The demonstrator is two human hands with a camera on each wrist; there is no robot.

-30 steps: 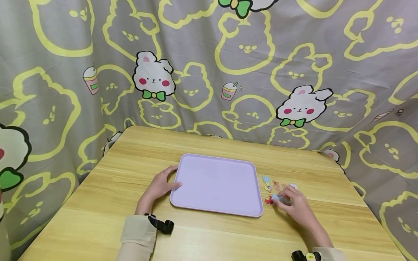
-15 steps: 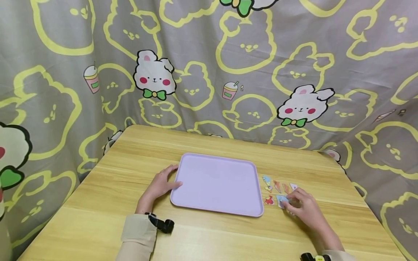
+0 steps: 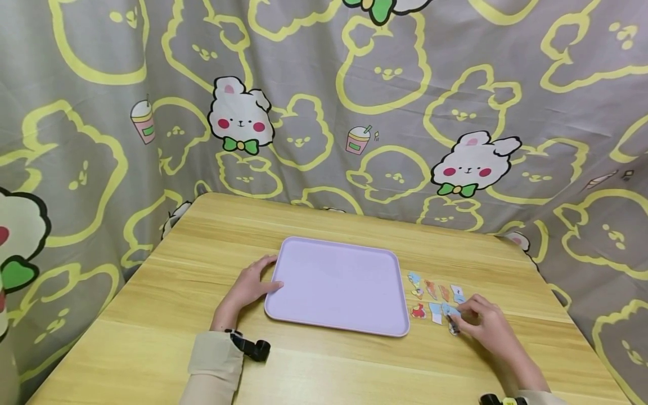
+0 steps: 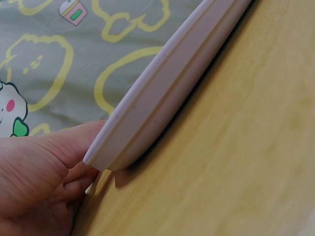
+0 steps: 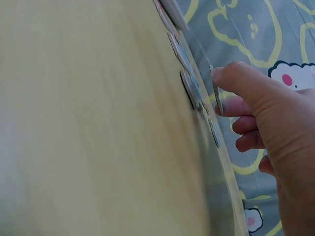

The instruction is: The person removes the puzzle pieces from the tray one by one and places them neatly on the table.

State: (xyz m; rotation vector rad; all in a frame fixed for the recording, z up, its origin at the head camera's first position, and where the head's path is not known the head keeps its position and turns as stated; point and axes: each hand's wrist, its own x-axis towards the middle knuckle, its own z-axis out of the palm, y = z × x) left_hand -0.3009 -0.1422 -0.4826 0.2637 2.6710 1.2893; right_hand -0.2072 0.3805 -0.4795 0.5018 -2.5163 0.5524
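Observation:
My left hand (image 3: 248, 289) holds the left side of a pale purple tray (image 3: 336, 287), thumb over the rim. In the left wrist view, the other fingers curl below the tray's outer wall (image 4: 147, 105). To the tray's right, my right hand (image 3: 486, 323) pinches a flat light-blue cutout piece (image 3: 449, 310) between thumb and fingertips. The right wrist view shows this thin piece (image 5: 216, 91) edge-on, raised off the table. Right beside it lie a blue-and-white piece (image 3: 436, 313) and a dark-patterned piece (image 3: 454, 328), partly hidden by the fingers.
Several more flat cutouts lie in rows right of the tray: a red one (image 3: 418, 311), a blue-and-yellow one (image 3: 414, 279), orange ones (image 3: 430, 289) and a white one (image 3: 457, 293). A patterned curtain (image 3: 314, 112) hangs around the wooden table (image 3: 324, 371).
My right hand has moved rightward, leaving the blue-and-white piece beside the red one, and now pinches another light-blue piece. My left hand and the tray have stayed in place.

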